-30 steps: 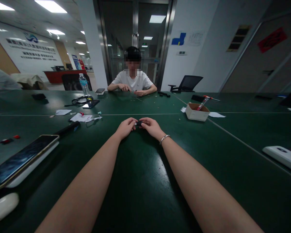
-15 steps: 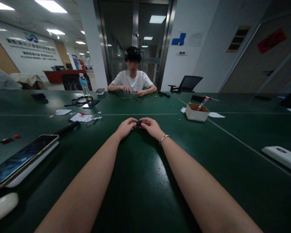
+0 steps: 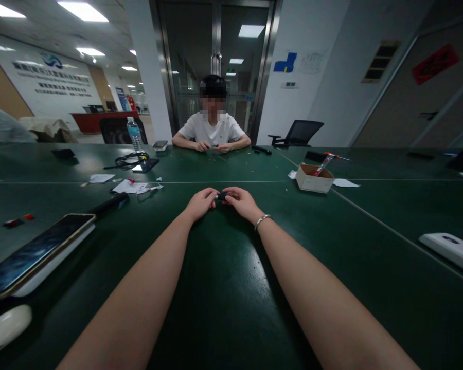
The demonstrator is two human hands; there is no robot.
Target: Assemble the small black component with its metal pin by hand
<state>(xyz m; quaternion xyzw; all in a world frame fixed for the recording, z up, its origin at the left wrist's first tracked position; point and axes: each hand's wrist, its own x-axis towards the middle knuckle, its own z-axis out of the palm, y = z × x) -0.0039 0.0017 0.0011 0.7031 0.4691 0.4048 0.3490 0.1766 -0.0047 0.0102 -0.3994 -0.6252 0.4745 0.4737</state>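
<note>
Both my arms stretch forward over a dark green table [image 3: 224,288]. My left hand [image 3: 199,203] and my right hand [image 3: 242,202] meet at the middle, fingertips pinched together on a small black object [image 3: 221,196] held just above the tabletop. Most of that object is hidden by my fingers. A thin silver bracelet [image 3: 262,221] circles my right wrist.
A phone on a white pad [image 3: 34,255] lies at left, a white device [image 3: 449,249] at right. A cardboard box [image 3: 314,178] with a red-tipped tool stands right of centre. Papers [image 3: 133,187], cables [image 3: 129,160] and a water bottle [image 3: 132,133] lie beyond. A person in white [image 3: 211,132] sits opposite.
My hands stay pinched on the small black object in the same spot. The person opposite has drawn their hands closer together.
</note>
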